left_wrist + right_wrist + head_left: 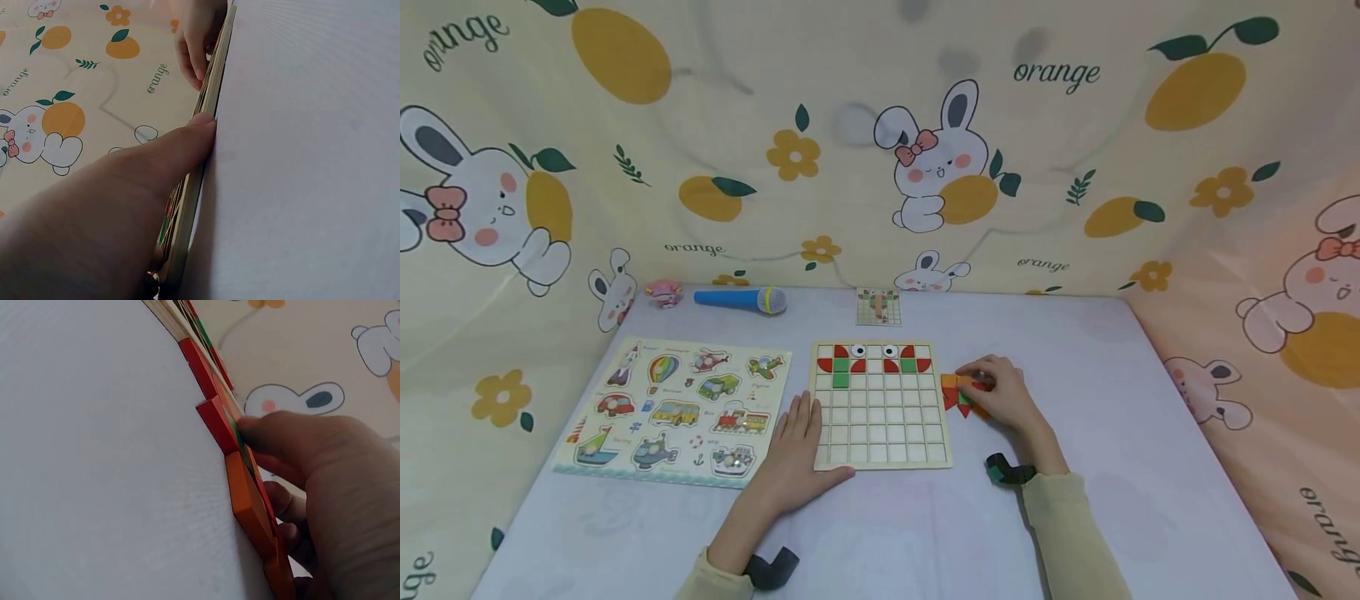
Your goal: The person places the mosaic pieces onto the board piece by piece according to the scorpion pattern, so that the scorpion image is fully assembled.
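Only head view shows eye pieces point(858, 351); left grip point(794, 457) released, right grip point(1006, 398) at blocks point(249, 499), hold unclear.

Between the two sleeves point(1075, 533), a hand could pass over the white tablecloth point(917, 525) up to the cream wooden grid board point(882, 435). The right hand point(1003, 396) and the cluster of red, orange and green blocks point(952, 393) obstruct its right side; the left hand point(793, 458) and pale printed picture-puzzle board point(688, 446) crowd its left
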Motion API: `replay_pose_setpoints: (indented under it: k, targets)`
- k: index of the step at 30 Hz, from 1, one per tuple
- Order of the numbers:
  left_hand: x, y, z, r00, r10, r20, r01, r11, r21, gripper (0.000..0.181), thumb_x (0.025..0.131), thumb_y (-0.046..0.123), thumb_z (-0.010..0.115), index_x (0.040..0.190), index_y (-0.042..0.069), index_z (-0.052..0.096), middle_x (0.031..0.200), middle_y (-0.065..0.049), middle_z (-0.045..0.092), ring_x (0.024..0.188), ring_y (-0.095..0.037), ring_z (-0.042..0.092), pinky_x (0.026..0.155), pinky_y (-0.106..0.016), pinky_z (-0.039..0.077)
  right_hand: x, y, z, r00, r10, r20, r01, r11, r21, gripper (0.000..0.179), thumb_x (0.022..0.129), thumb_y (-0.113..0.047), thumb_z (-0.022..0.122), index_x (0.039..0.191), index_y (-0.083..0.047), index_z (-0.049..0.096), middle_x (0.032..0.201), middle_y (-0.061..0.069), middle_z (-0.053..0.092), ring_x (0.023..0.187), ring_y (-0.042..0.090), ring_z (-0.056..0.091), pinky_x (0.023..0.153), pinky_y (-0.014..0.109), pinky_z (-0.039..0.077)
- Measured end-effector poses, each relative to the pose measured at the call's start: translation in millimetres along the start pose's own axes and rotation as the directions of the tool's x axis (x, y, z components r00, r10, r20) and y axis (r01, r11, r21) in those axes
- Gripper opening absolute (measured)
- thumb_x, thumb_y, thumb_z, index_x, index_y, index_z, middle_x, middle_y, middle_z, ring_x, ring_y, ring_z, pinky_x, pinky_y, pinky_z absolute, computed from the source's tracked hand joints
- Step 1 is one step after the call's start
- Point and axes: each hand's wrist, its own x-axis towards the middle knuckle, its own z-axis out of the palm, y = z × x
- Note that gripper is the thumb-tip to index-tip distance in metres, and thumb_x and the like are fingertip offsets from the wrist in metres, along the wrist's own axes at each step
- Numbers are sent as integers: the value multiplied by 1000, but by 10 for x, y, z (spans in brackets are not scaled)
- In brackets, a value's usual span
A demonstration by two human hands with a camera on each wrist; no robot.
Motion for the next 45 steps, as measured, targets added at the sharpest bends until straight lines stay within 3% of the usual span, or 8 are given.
replay_pose_setpoints:
  k: [7,18,30,45]
  targets:
    - [3,6,-21,1000,-2,6,2,1000,-1,122,87,69,74,166,-7,20,176,-24,5,164,-39,-2,131,-59,9,22,-41,11,998,56,-22,-55,998,19,24,96,-26,80,115,-11,80,121,14,70,113,33,55,105,58,34]
    - [-8,2,-26,1000,-3,9,3,1000,-3,122,87,69,74,166,-7,20,176,-25,4,164,-39,-2,131,-59,8,0,-56,24,1000,-12,-5,12,1000,-3,29,92,-26,83,116,-11,79,114,13,69,108,33,55,96,55,31]
    - [1,36,23,1000,9,24,-8,1000,-6,122,88,71,72,165,-7,20,176,-24,3,164,-40,-2,132,-58,9,-67,-6,-15,999,43,-22,-43,999,21,30,94,-27,81,117,-8,78,121,16,70,116,36,56,109,64,31]
    - [-3,3,-4,1000,-3,15,3,1000,-1,123,87,70,73,166,-7,18,176,-24,4,164,-38,-4,131,-59,7,-3,-14,31,999,-3,-46,4,1000,24,29,93,-23,82,118,-8,79,118,15,69,112,35,58,104,61,34]
